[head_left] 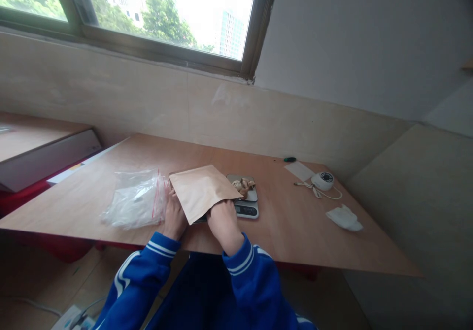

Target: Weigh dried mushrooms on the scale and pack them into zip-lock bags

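A brown paper bag (pixel 201 190) lies tilted over the near part of a small digital scale (pixel 248 208). My left hand (pixel 173 216) grips the bag's left edge. My right hand (pixel 222 220) reaches into the bag's open lower right end, its fingers hidden inside. On the scale's platform sits a small heap of pale dried pieces (pixel 244 185). A clear zip bag (pixel 135 198) with a red seal line lies just left of my left hand.
The wooden table (pixel 291 221) ends close to my body. At the back right lie a green-handled tool (pixel 288 159), a white paper slip (pixel 299 170), a round white device with a cord (pixel 322 181) and a crumpled tissue (pixel 344 218). A box (pixel 40 157) sits far left.
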